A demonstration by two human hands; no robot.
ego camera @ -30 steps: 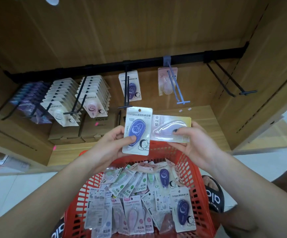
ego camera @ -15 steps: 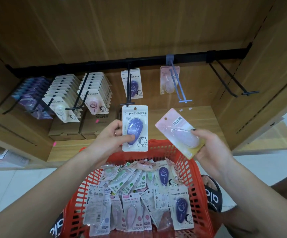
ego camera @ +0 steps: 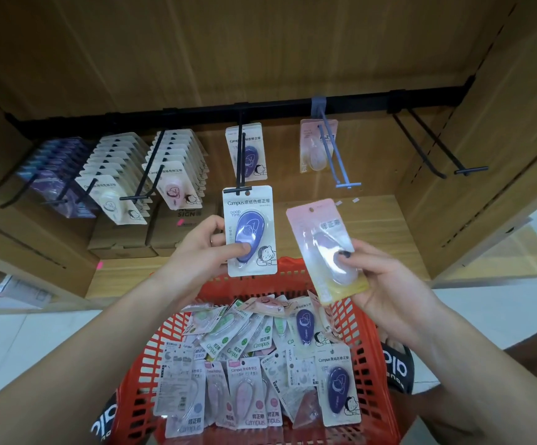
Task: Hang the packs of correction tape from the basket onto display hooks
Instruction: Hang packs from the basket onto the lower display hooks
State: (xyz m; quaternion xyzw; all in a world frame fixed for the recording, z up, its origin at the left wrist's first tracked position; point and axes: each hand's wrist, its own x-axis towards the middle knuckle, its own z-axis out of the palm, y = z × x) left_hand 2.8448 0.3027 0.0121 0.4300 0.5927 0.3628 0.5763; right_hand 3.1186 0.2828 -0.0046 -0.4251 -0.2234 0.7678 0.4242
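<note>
**Blue pack reaches the hook tip, pink pack turned upright**

Head view: The left hand [ego camera: 201, 252] holds a blue pack [ego camera: 249, 231] of correction tape, thumb curled on its front and fingers [ego camera: 211, 223] behind it. Compared with one second ago, this pack has gone up, and its top hole now touches the tip of the black hook [ego camera: 240, 162], where one blue pack already hangs at the back. The right hand [ego camera: 389, 284] pinches a pink pack [ego camera: 325, 248] at its lower part. Before, this pack lay sideways next to the blue one; now it stands nearly upright, tilted a little to the left, apart from the blue pack and below the light blue hook [ego camera: 336, 159], which carries one pink pack.

The red basket [ego camera: 370, 348] is below both hands, and many packs [ego camera: 244, 364] lie mixed inside it. The hooks hang from a black rail [ego camera: 373, 99] in a wooden shelf unit. The left hooks are full of packs, and the right hook [ego camera: 437, 146] is bare. Cardboard boxes [ego camera: 122, 236] stand on the shelf board. The floor [ego camera: 19, 342] is pale tile.
</note>
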